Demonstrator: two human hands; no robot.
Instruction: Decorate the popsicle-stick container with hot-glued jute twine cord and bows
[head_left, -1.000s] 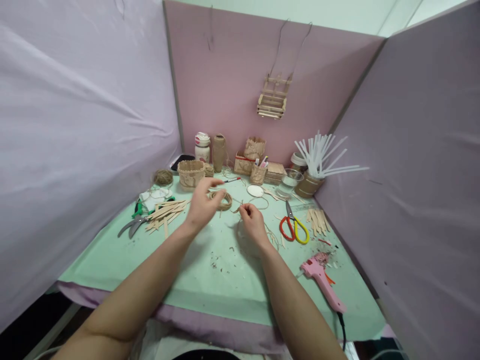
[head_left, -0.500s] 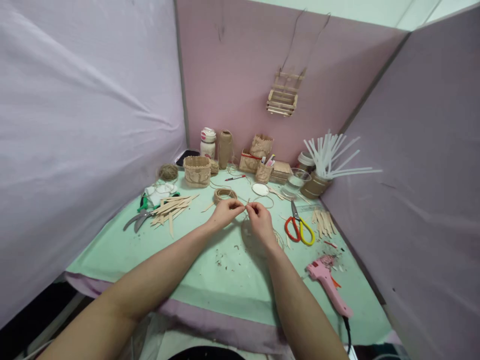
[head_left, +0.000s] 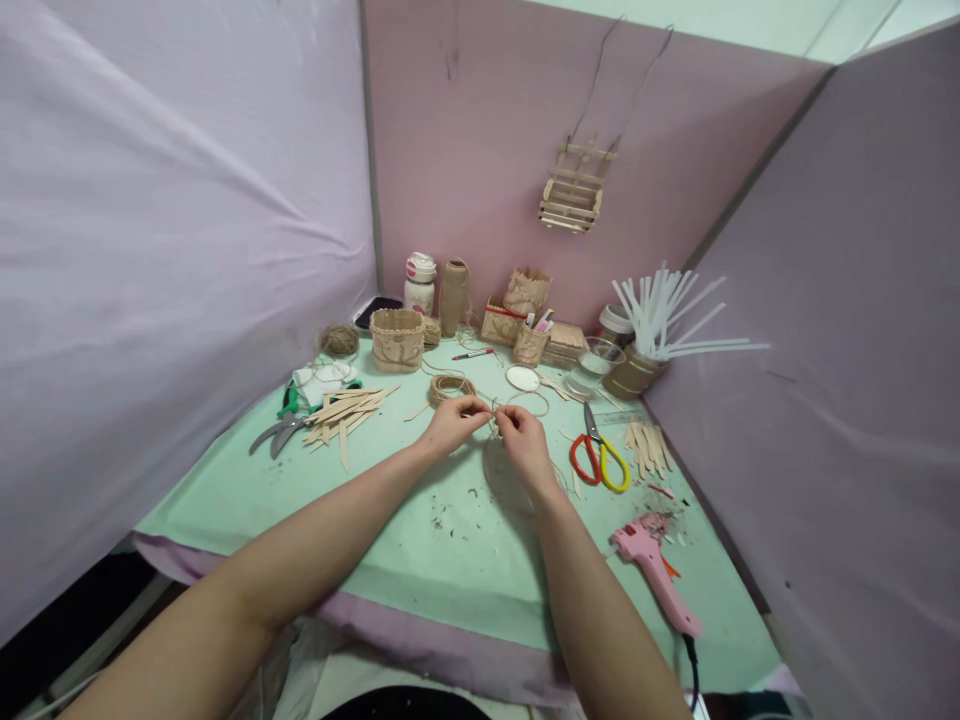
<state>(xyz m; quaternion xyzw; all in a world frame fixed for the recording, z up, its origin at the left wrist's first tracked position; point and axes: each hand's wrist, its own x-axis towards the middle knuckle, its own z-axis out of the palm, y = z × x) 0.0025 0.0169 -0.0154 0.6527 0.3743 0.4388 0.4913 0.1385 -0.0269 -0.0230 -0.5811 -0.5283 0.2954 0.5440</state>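
Note:
Over the middle of the table, my left hand [head_left: 454, 426] pinches a thin jute twine [head_left: 493, 411] between thumb and fingertips. My right hand [head_left: 523, 446] is closed on the same twine, its fingertips almost meeting those of the left. Just behind my left hand lies a coil of twine [head_left: 451, 388]. Loose strands curve across the cloth around my right hand and partly under it. The exact way the twine crosses between the fingers is too small to make out.
Scissors [head_left: 601, 460] and a pink glue gun [head_left: 660, 572] lie to the right. Flat wooden strips [head_left: 351, 412] and pruning shears [head_left: 283, 436] are at left. Along the back stand a woven-look basket [head_left: 397, 342], a clear bowl of water [head_left: 592, 368] and a can of white glue sticks [head_left: 636, 372].
The view has shifted slightly. Both hands stay nearly in place, still pinching the twine, with small movements of the fingertips.

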